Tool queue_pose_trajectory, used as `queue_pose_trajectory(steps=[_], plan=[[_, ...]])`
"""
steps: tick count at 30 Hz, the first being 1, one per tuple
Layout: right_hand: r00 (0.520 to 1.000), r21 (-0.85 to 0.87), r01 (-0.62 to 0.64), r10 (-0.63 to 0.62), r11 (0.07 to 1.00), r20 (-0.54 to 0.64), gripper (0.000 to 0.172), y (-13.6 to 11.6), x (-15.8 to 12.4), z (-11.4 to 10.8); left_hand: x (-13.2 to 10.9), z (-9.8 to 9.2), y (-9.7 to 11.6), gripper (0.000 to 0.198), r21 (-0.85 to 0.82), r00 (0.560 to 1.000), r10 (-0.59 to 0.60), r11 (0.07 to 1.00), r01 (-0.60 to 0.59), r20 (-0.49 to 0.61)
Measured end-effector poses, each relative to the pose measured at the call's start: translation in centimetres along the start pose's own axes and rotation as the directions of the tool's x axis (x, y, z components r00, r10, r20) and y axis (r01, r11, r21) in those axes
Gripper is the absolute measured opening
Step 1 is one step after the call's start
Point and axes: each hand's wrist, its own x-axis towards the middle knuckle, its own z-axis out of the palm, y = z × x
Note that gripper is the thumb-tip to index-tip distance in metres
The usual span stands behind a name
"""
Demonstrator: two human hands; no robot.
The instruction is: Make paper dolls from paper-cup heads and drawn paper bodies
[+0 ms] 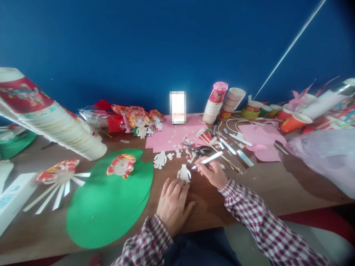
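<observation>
My left hand (174, 201) lies flat on the table, its fingertips pressing the lower edge of a small white paper cutout (184, 172). The cutout is shaped like a little body, with a dark purple mark along its right side. In my right hand (215, 173) is a white marker (211, 157), held like a pen with its purple tip just right of the cutout. Whether the tip touches the paper I cannot tell. A white hand-shaped paper piece (160, 160) lies beyond my left hand, and black-handled scissors (200, 149) rest among scraps beyond my right.
Left of my hands lies a green paper leaf (111, 210) bearing a red-and-yellow paper ring (121, 166). A long leaning stack of paper cups (55, 114) stands at far left. Paper dolls (140, 123), pink sheets (163, 138), upright cup stacks (216, 103) and a plastic bag (327, 155) lie farther off.
</observation>
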Motion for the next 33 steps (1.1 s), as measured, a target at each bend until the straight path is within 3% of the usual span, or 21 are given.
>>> queue_pose_trajectory(steps=[20,29,33], plan=[[0.996,-0.301,0.09,-0.093,0.95,0.003,0.012,-0.7,-0.4,1.0,0.2,0.1,-0.1,0.044,-0.019,1.0,-0.019,1.0,0.019,0.024],[0.998,-0.183,-0.028,0.017,0.983,-0.063,0.014,-0.3,-0.2,1.6,0.5,0.1,-0.3,0.041,-0.02,1.0,-0.027,0.999,0.027,0.006],[0.999,-0.182,-0.022,0.013,0.983,-0.05,0.014,-0.4,0.0,1.7,0.6,0.2,-0.4,0.04,-0.014,1.0,-0.021,1.0,0.021,0.001]])
